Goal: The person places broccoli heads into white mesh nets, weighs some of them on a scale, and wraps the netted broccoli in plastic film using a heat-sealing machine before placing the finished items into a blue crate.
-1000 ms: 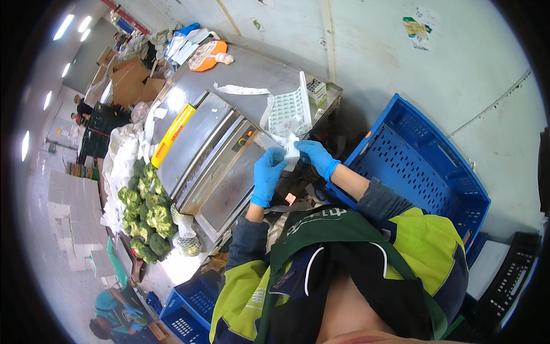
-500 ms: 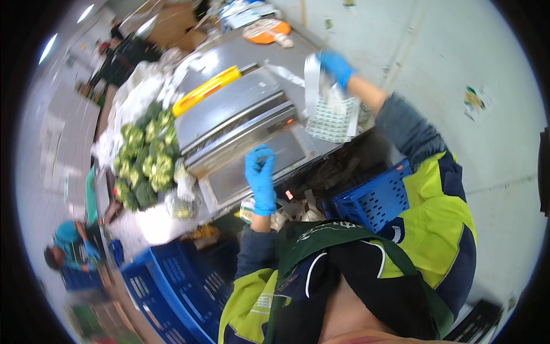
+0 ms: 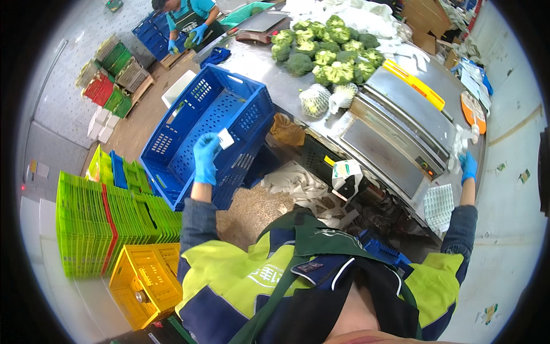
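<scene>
The left hand holds 1 white label in a narrow fingertip pinch, seen against the blue plastic crate, apparently a label-positioning step whose next move seemingly calls for flat placement, while the right hand, grip indeterminable, is beside a crumpled white strip.

The person's left hand, in a blue glove, is raised in front of a blue plastic crate, its fingers pinching a small white label. The right hand, also gloved, reaches to the far right end of the steel desk, just beside a crumpled white strip; whether it grips the strip is unclear. A printed label sheet hangs near the right forearm. Broccoli heads lie piled beside a steel wrapping machine, with two white-netted pieces near its corner. At upper left, a co-worker holds a broccoli head.
</scene>
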Demonstrator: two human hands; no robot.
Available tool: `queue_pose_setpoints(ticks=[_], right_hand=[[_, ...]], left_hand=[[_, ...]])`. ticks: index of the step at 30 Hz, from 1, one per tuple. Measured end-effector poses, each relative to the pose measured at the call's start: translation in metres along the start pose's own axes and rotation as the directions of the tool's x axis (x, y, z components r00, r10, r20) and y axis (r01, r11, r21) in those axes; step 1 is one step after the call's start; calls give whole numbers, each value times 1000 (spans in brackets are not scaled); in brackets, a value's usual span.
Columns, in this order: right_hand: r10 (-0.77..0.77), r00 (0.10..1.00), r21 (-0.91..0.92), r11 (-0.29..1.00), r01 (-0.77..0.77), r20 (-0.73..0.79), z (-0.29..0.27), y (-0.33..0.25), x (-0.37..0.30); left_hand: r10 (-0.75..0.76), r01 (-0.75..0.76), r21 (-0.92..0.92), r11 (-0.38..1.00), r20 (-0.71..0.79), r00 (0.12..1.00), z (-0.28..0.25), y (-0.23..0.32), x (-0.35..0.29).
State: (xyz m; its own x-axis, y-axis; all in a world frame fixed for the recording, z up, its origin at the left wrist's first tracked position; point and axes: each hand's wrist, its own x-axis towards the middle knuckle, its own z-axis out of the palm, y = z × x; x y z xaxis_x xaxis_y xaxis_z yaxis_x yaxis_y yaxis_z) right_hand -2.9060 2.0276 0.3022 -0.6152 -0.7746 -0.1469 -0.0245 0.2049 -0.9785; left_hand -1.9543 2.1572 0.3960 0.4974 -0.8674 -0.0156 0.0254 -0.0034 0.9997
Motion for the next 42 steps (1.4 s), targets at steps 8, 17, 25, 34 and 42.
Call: queue_pose_setpoints(ticks=[8, 17, 25, 34, 42], right_hand=[[-79, 996, -165, 983, 84, 36, 6, -33, -88], [274, 937, 10, 959, -283, 218, 191, 6, -281], [502, 856, 19, 861, -508, 124, 354, 13, -430], [283, 729, 115, 889, -444, 623, 469, -1, -386], [112, 746, 272, 887, -373, 657, 432, 3, -365]], left_hand=[[-137, 148, -187, 971, 69, 988, -7, -114, 247], [-199, 228, -271, 935, 129, 971, 57, -244, 397], [382, -344, 280, 896, -92, 920, 110, -108, 350], [99, -488, 282, 826, 780, 618, 279, -62, 200], [36, -342, 124, 931, 904, 425, 357, -177, 245]])
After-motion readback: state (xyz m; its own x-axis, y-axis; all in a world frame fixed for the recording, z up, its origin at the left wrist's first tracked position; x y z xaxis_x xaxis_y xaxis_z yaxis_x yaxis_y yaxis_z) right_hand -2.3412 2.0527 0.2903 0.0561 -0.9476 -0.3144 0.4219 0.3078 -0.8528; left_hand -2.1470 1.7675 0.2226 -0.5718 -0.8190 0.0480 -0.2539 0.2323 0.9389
